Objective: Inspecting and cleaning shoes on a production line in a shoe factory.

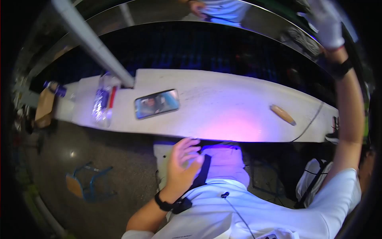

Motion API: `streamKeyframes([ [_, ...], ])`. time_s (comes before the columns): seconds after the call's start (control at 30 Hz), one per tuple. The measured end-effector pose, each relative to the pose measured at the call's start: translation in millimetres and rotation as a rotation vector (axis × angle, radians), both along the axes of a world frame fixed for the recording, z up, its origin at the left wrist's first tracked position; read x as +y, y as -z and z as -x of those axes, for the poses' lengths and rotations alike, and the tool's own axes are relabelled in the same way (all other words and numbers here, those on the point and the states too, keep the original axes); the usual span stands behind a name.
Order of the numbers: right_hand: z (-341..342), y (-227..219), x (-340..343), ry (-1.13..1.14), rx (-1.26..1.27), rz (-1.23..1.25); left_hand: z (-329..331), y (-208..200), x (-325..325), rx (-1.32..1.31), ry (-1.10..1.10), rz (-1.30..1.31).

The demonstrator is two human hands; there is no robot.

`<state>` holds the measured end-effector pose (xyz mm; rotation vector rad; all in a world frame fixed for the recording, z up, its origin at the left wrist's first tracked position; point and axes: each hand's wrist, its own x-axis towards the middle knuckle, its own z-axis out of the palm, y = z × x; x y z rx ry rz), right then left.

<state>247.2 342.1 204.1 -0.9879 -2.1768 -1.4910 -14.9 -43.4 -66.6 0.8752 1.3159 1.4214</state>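
Note:
My left hand (184,166) is bare and hovers in front of my body, just short of the white work surface's (211,83) near edge. Its fingers are loosely bent and apart, with nothing in them. Far out at the upper right, my right hand (329,28) is raised in a white glove; blur and the picture's edge hide its fingertips. On the surface lies a phone (157,104) with its screen lit. Toward the right rests a short tan handle-like piece (283,114), its kind unclear.
A clear plastic bottle (104,101) lies at the left beside a grey post (97,46). A cardboard box (44,106) stands at the left end. A dark belt-like band (191,46) runs behind. Across it is another person (223,10). A blue-framed stool (85,183) is on the floor.

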Motion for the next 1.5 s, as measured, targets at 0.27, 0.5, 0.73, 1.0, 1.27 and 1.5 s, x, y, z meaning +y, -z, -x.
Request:
streamKeyframes([
  [0.27,41,288,63,0.298,0.675,1.128,12,14,12,-0.001,-0.072,0.085],
  [0.5,37,345,119,0.013,1.393,1.697,12,8,30,-0.039,-0.063,0.127],
  [0.73,-17,278,44,-0.396,2.128,2.317,-3,4,83,-0.011,0.072,0.002],
  [1.0,-15,235,-191,-0.723,1.923,2.294,-22,-51,173,-0.871,0.228,-0.347],
  [1.27,-49,85,-56,-0.535,0.916,0.614,-45,-85,121,0.155,0.019,-0.671],
  [1.5,-51,36,138,0.083,0.145,0.637,-44,-54,119,0.416,-0.017,-0.784],
])
